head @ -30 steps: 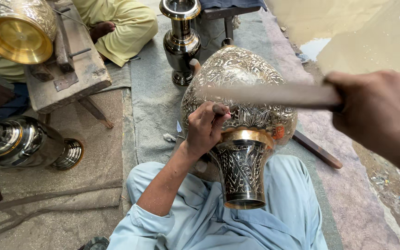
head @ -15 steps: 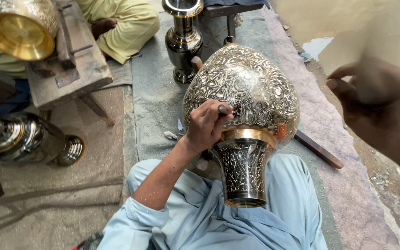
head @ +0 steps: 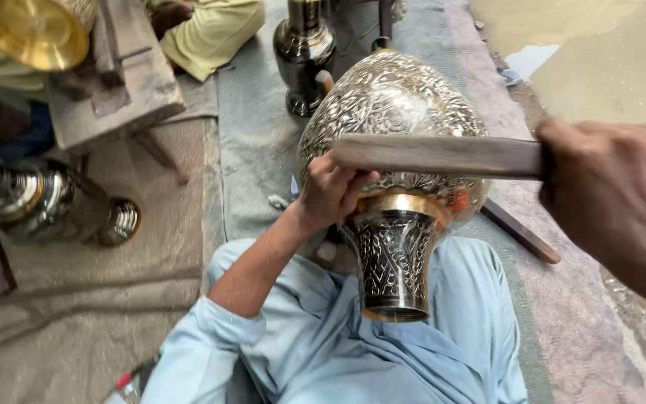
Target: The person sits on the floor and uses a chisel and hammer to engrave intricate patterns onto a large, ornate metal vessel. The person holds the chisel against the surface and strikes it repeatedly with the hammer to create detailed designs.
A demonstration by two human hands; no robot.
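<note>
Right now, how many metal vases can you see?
4, perhaps more out of frame: the engraved vase in the lap, a dark vase behind it, a gold-mouthed vase top left, a polished vase lying left.

The left hand [head: 332, 193] is closed in a fist against an engraved metal vase [head: 394, 120] lying across the lap, just above its gold neck band. The right hand [head: 618, 202] grips a flat wooden mallet [head: 435, 155] held level across the vase's body. Beyond stand a dark polished vase [head: 304, 52] and a brass bowl [head: 30, 31]; 1 more metal vessel [head: 39, 206] lies at left.
</note>
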